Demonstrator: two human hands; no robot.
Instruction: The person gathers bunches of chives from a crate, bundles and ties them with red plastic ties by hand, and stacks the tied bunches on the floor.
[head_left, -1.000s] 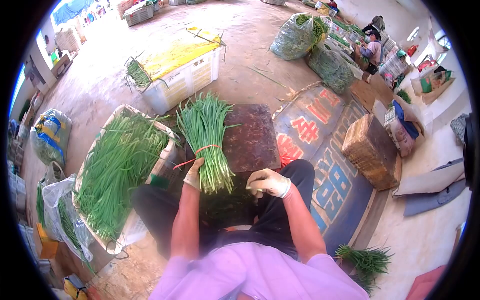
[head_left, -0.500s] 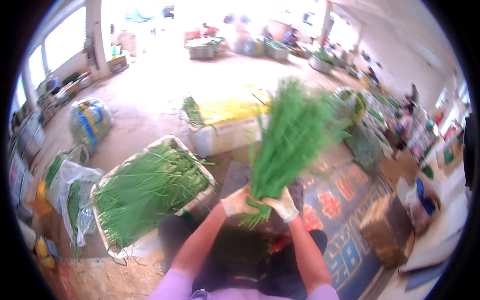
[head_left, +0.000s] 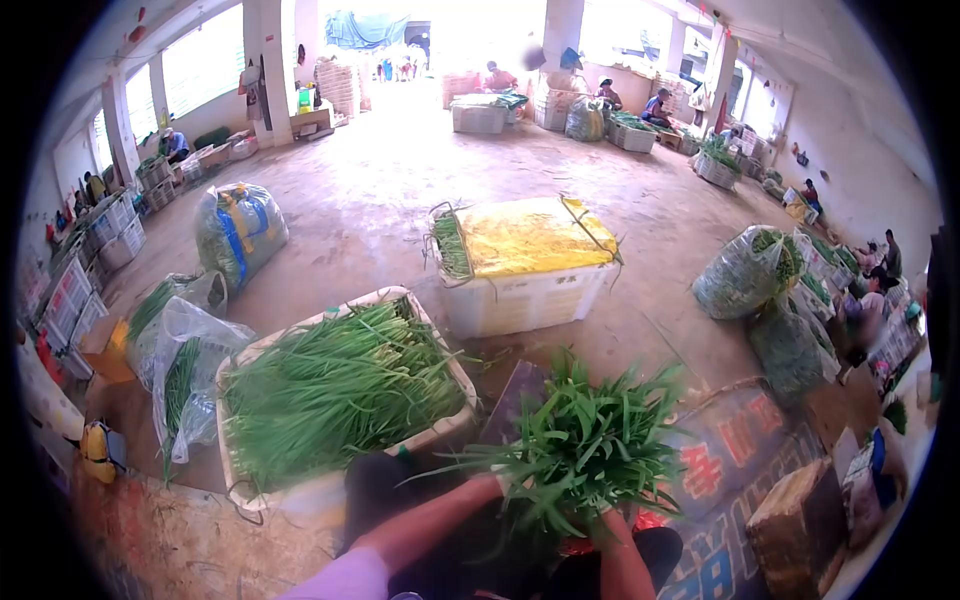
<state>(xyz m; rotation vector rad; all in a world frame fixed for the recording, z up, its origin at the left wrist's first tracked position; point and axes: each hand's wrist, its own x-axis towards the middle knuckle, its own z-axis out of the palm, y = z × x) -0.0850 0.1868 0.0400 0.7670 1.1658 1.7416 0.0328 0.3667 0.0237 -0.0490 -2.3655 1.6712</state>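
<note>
A bunch of green chives (head_left: 595, 440) stands between my hands over my lap, its leaf tips fanning up toward me. My left hand (head_left: 503, 483), in a pale glove, is at the left side of the bunch, fingers hidden by leaves. On the near right side, my right hand (head_left: 607, 520) is also mostly covered by the foliage. Both hands appear closed around the bunch. The orange band seen on it earlier is hidden now. To my left sits a white crate (head_left: 447, 352) filled with loose chives (head_left: 340, 390). A dark board (head_left: 515, 400) shows just behind the bunch.
Ahead stands a white foam box (head_left: 530, 302) under a yellow cover (head_left: 540, 235). Stuffed plastic bags (head_left: 240, 235) lie at left, and more bags (head_left: 740, 275) at right. A cardboard box (head_left: 797, 525) is near my right knee. Other people sit along the walls.
The bunch has tipped from leaning away, stalks toward me, to leaf tips facing up at me, and it is lower. My hands have moved down with it. My view has lifted.
</note>
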